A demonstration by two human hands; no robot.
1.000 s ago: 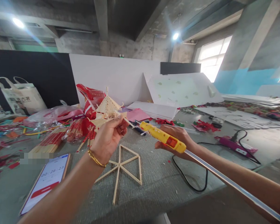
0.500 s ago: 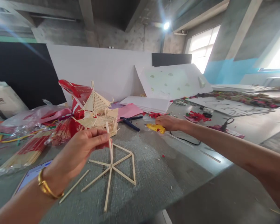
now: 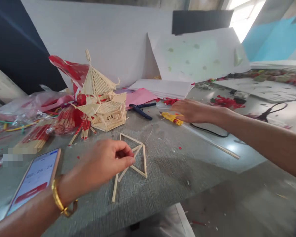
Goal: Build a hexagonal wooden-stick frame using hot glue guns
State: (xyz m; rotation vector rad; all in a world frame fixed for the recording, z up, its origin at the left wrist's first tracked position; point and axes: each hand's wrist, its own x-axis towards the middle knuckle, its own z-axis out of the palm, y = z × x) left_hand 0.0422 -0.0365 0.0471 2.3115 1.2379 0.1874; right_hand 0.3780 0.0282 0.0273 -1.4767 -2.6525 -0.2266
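My left hand [image 3: 111, 158] is closed in a pinch over a flat spoked frame [image 3: 145, 161] of thin wooden sticks on the table. A slanting wooden stick [image 3: 123, 174] shows under its fingertips and seems to be in the pinch. Part of the frame, with its centre, is hidden behind this hand. My right hand [image 3: 191, 111] is closed round the back of a yellow hot glue gun [image 3: 172, 118], which lies low at the tabletop. Behind the frame stands a small pavilion model [image 3: 106, 113] of wooden sticks with a pointed roof.
Dark blue pliers [image 3: 141, 110] lie right of the pavilion. A phone [image 3: 34, 181] showing a timer is at left, near bundled sticks [image 3: 36, 135] in plastic. Pink paper [image 3: 140, 97], a black cord [image 3: 209, 132] and a loose stick [image 3: 227, 150] lie farther back and right.
My view has tilted down. My left hand has lowered the stick from upright to a slant over the frame. My right hand stays at the glue gun.
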